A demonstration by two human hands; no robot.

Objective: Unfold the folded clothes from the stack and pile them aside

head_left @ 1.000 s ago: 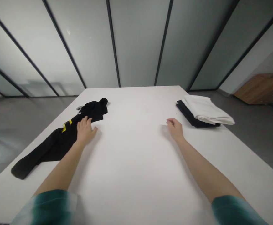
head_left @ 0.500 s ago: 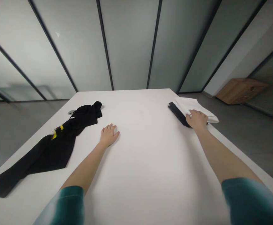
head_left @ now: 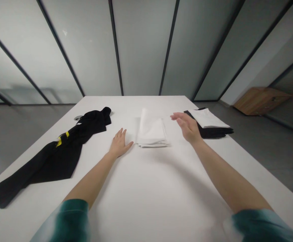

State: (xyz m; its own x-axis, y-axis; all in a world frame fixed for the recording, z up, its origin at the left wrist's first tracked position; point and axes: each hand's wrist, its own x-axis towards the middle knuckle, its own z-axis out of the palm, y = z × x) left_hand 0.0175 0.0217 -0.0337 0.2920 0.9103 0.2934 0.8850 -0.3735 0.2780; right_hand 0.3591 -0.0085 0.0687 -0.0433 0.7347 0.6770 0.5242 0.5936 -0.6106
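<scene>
Apparently positioning folded white cloth (head_left: 151,131), centre frame. Left hand (head_left: 118,144) and right hand (head_left: 189,129) empty; further handling likely needs a grasp.

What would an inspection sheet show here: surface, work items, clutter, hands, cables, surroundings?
Surface: white table.
Work items: folded white cloth at centre; second white cloth on folded black fabric at right; black garment with yellow marks at left.
Clutter: small grey item beside the black garment, unclear.
Left hand: open, holding nothing, left of the folded white cloth.
Right hand: open, holding nothing, right of it.
Cables: nothing seen.
Surroundings: frosted panels, grey floor, wooden cabinet.
</scene>
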